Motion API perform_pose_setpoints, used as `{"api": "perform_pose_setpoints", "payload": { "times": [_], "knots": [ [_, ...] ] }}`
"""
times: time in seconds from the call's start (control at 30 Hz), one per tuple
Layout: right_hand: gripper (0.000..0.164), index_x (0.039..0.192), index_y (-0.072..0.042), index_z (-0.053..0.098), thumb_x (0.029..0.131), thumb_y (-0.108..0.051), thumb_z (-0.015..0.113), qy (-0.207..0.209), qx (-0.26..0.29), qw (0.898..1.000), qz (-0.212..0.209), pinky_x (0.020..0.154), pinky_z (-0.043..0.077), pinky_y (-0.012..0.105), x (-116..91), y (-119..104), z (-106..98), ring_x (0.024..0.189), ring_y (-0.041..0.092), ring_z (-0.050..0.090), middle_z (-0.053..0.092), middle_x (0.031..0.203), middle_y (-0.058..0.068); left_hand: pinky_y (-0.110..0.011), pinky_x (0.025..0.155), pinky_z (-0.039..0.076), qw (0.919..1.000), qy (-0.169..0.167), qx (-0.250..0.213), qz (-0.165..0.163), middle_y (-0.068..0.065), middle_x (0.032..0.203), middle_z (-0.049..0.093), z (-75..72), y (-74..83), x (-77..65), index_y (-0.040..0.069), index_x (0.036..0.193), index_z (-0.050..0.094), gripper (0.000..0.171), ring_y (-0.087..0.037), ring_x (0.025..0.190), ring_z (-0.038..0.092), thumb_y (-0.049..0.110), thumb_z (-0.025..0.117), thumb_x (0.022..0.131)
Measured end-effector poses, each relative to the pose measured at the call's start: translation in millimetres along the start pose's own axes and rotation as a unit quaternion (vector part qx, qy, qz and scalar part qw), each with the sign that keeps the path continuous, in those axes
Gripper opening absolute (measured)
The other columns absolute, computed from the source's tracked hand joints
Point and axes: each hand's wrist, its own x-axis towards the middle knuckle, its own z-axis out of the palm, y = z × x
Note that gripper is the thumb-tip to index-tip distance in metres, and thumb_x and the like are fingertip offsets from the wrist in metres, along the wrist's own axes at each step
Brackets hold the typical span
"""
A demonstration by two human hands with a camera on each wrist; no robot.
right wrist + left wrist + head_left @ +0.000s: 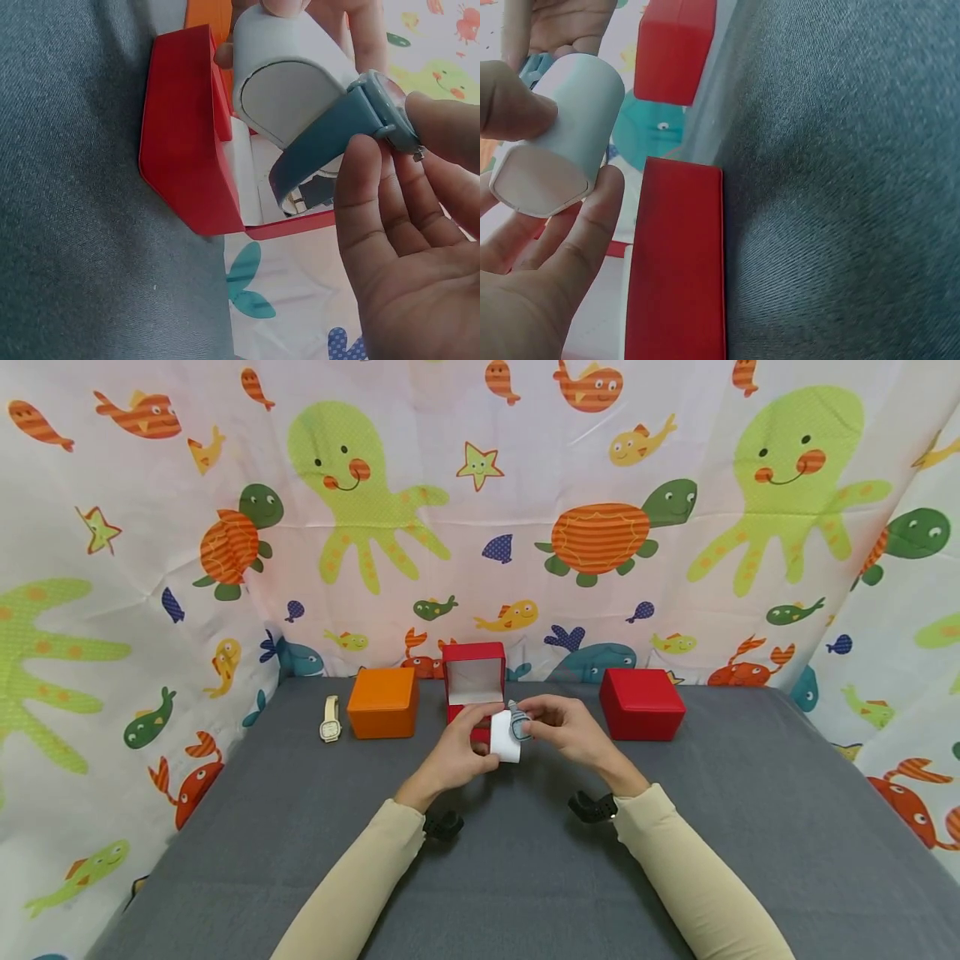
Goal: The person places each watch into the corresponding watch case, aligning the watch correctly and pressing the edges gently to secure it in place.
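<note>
A white watch cushion (504,740) is in my left hand (454,748), pinched between thumb and fingers in front of the open red box (474,670). My right hand (568,729) holds a blue-grey wristwatch (391,112) by its case, thumb on one side and fingers on the other. Its strap (322,146) is looped, with the buckle at the lower end, and lies right beside the cushion's end in the right wrist view. In the left wrist view the cushion (585,105) hides most of the watch.
To the left stand a closed orange box (383,703) and a cream-strapped watch (330,720) lying flat. A closed red box (641,704) stands to the right. The grey cloth (517,877) ends at a patterned curtain (465,527) behind the boxes.
</note>
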Motion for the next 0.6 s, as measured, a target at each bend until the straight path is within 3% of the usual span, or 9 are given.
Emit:
{"api": "perform_pose_setpoints", "payload": {
  "times": [0.23,0.4,0.6],
  "knots": [
    [0.029,0.115,0.004,0.057,0.089,-0.003,0.066,0.009,0.002,1.000,0.009,0.070,0.055,0.031,5.3,22.6,3.0,0.078,0.034,0.059,0.061,0.097,0.018,-0.035,0.082,0.055,0.9992,0.029,-0.028,-0.010,-0.003,0.130,0.045,0.0,2.4,-2.3,0.014,0.139,0.047,0.072,-0.024,0.110,0.051,0.000,0.076,0.074],
    [0.022,0.110,-0.006,0.063,0.089,-0.012,0.068,0.004,-0.030,0.999,-0.018,0.072,0.054,0.033,3.4,22.5,6.8,0.079,0.026,0.059,0.063,0.094,0.009,-0.039,0.084,0.054,0.9970,0.049,-0.051,-0.032,-0.005,0.131,0.046,-2.0,2.4,-2.0,0.017,0.138,0.048,0.071,-0.030,0.111,0.052,0.002,0.077,0.075],
    [0.044,0.127,-0.018,0.058,0.085,-0.019,0.072,0.002,-0.112,0.992,-0.052,0.087,0.050,0.041,0.6,20.2,13.1,0.097,0.018,0.057,0.061,0.112,-0.001,-0.044,0.089,0.051,0.9914,0.068,-0.106,-0.037,-0.008,0.131,0.048,-5.9,0.6,-2.1,0.013,0.138,0.047,0.068,-0.031,0.110,0.055,0.000,0.075,0.078]
  ]
}}
